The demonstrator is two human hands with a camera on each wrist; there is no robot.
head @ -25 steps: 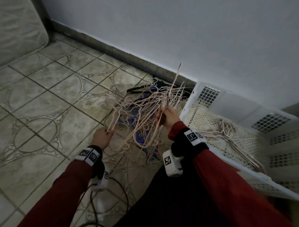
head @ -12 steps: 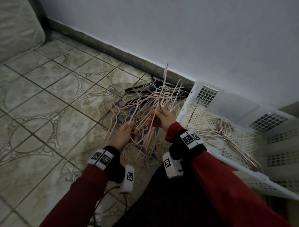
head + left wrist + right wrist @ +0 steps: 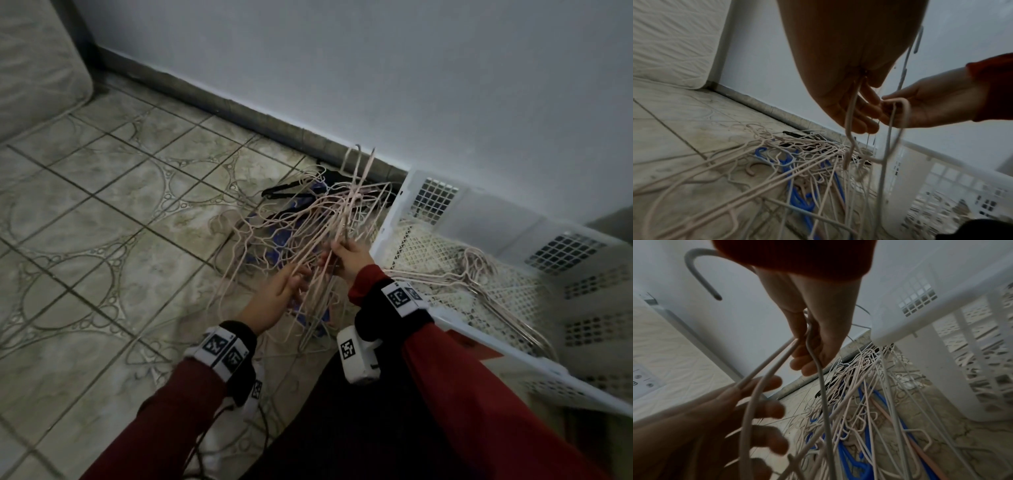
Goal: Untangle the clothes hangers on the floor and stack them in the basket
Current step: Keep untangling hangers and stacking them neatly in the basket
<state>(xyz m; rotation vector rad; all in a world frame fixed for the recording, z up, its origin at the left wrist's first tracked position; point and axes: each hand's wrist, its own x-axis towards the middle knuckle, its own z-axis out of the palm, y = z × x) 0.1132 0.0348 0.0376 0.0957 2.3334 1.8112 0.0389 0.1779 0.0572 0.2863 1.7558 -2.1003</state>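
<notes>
A tangle of pink wire hangers point(image 3: 310, 229) lies on the tiled floor beside the white basket point(image 3: 496, 219), with blue hangers point(image 3: 284, 236) and black hangers point(image 3: 291, 188) underneath. My right hand point(image 3: 342, 253) grips a few pink hangers and holds them tilted up out of the pile; the right wrist view shows its fingers point(image 3: 809, 353) curled round the wires. My left hand point(image 3: 291, 284) sits just left of it, fingers point(image 3: 857, 116) wrapped on a pink hanger wire of the same bundle. Several pink hangers point(image 3: 476, 267) lie inside the basket.
A mattress point(image 3: 34, 68) stands at the far left corner. The wall and dark baseboard point(image 3: 239, 106) run behind the pile. A black cable point(image 3: 212, 428) trails on the floor under my left forearm. Bare tiles point(image 3: 102, 240) stretch to the left.
My left hand left the pile's left edge, moved right and up to the right hand, and took hold of a wire there. The raised bundle swung slightly.
</notes>
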